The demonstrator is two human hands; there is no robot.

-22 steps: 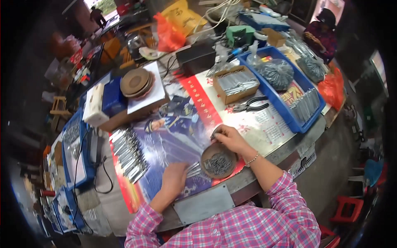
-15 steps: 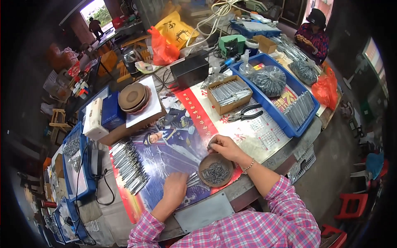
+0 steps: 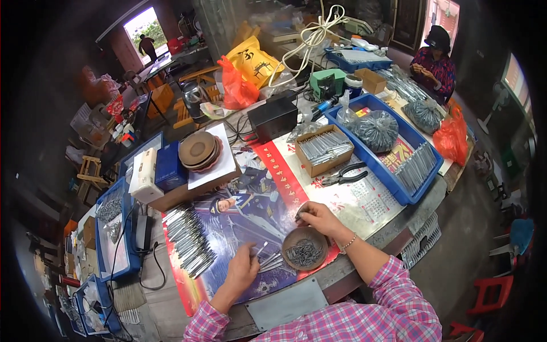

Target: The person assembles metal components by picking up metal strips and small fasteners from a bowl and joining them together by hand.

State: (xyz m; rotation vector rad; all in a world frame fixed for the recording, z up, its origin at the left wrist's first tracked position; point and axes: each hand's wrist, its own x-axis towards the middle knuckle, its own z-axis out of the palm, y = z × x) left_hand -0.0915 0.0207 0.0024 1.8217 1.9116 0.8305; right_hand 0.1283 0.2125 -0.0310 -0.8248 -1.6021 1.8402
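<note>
My left hand [image 3: 242, 270] is over the poster-covered table with its fingers curled. A thin metal rod [image 3: 262, 249] shows at its fingertips, seemingly pinched there. Beside that hand, a few more silver rods [image 3: 272, 263] lie against a round brown bowl [image 3: 286, 259], which holds many small dark metal pins [image 3: 305, 253]. At the bowl's far rim my right hand [image 3: 320, 219] is closed, thumb and fingers pressed together on something small and dark that I cannot make out. To the left, a dense row of silver rods [image 3: 191, 242] lies on the poster.
Black-handled pliers [image 3: 345, 174] lie beyond my right hand, near a cardboard box of rods [image 3: 325, 149] and a long blue tray [image 3: 411, 199]. Stacked brown dishes [image 3: 198, 153] stand on a box at the left. A flat grey plate [image 3: 288, 304] lies at the front edge. A co-worker [image 3: 436, 62] sits far right.
The view has shifted, so the table sits slightly lower and further right. My left fingers have lifted, and a rod now shows at their tips. My right hand stays pinched by the bowl.
</note>
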